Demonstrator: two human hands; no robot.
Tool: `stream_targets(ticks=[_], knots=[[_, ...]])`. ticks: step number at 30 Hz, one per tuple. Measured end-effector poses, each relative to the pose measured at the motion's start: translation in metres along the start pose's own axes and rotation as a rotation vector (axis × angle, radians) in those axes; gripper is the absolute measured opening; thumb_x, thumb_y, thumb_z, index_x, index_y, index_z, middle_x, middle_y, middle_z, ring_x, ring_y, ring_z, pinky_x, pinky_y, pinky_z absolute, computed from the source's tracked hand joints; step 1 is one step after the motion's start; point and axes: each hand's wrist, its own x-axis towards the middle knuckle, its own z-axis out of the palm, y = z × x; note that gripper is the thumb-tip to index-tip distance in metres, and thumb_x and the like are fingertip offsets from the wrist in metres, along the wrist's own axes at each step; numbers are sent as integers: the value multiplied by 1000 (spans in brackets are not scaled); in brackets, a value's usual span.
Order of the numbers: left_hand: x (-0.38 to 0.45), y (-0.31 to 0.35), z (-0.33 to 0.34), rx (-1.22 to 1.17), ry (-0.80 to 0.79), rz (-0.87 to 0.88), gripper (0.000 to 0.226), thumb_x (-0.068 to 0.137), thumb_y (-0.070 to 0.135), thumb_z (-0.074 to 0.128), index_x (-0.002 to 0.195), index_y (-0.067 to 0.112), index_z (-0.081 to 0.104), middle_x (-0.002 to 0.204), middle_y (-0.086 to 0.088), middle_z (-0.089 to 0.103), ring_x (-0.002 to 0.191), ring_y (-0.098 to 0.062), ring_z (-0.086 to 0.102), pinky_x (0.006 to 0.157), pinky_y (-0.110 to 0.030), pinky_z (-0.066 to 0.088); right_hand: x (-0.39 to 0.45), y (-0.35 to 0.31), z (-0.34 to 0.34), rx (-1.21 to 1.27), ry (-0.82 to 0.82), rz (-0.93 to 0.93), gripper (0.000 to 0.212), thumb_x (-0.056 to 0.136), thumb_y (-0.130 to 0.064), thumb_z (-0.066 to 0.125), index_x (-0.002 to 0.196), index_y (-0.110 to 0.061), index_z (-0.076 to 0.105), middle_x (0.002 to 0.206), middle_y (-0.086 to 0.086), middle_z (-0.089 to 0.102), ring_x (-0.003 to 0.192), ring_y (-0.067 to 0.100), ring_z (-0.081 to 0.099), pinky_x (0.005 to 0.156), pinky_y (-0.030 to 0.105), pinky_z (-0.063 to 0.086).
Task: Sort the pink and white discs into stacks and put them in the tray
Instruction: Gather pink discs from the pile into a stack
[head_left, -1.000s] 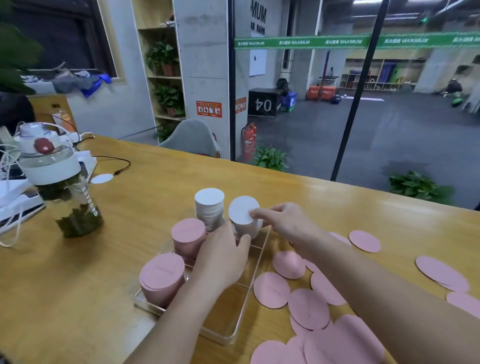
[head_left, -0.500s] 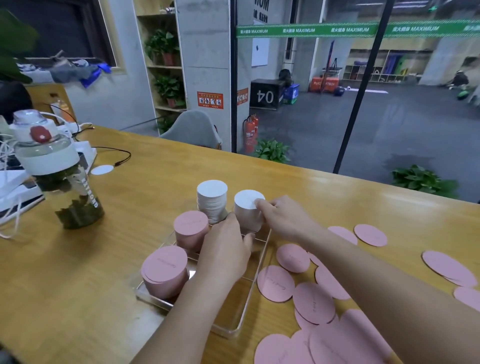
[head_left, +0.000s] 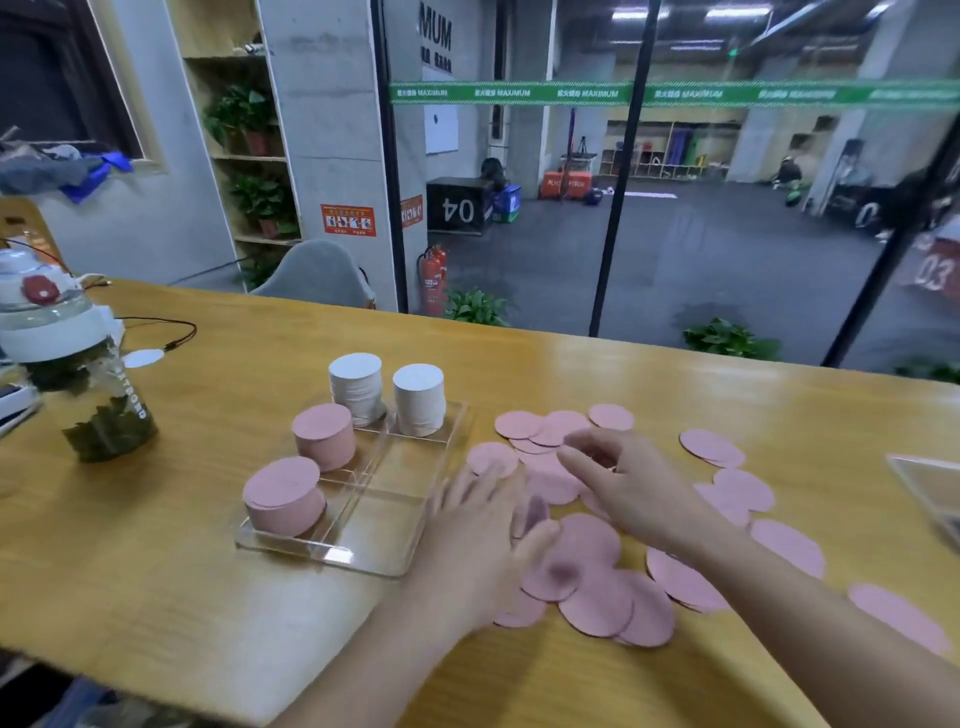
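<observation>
Head view shows your left hand (head_left: 478, 540) hovering over the near edge of the loose pink discs (head_left: 597, 587) on the wooden table (head_left: 208, 597), just right of the clear tray (head_left: 332, 553); it is motion-blurred, the fingers look spread and loose, and you seem to hold nothing with it. Your right hand (head_left: 623, 483) sits further back over the same scatter with fingers bent over the discs, but blur keeps you from telling whether they pinch one. In the tray you have four stacks: two white stacks (head_left: 387, 395) side by side in the far compartments and two pink stacks (head_left: 306, 467) down the left side, while the right-hand near compartments hold nothing. More pink discs lie spread toward your right. A lidded bottle (head_left: 72, 374) with green leaves inside stands well apart to your left, near a single white disc (head_left: 143, 358) and a dark cable
</observation>
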Motion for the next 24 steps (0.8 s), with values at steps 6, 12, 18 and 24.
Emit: stream_targets(ticks=[6, 12, 18, 24], knots=[[4, 21, 28, 140, -74, -5, 67, 97, 88, 23, 146, 45, 38, 178, 2, 22, 166, -41, 9, 128, -60, 4, -115, 70, -52, -420, 237, 80, 63, 95, -71, 60, 144, -31, 63, 148, -13, 59, 136, 14, 55, 107, 37, 45], [20, 58, 35, 111, -72, 20, 66, 98, 82, 31, 148, 40, 45, 175, 3, 31, 164, -40, 18, 127, -57, 9, -151, 125, -87, -691, 143, 356, 99, 84, -97, 30, 164, -39, 24, 173, -5, 29, 158, 24, 26, 125, 48, 26], [48, 74, 50, 72, -31, 82, 78, 87, 87, 26, 146, 42, 49, 157, 15, 46, 154, -20, 32, 126, -49, 19, -127, 126, -78, -641, 127, 283, 104, 81, -101, 18, 161, -36, 31, 165, -13, 37, 148, 24, 35, 119, 49, 29], [83, 77, 60, -23, 23, 81, 68, 93, 80, 39, 147, 42, 53, 155, 17, 49, 154, -15, 34, 129, -45, 18, -93, 116, -71, -446, 47, 220, 106, 87, -94, 43, 168, -29, 25, 179, -2, 16, 164, 23, 17, 131, 47, 17]])
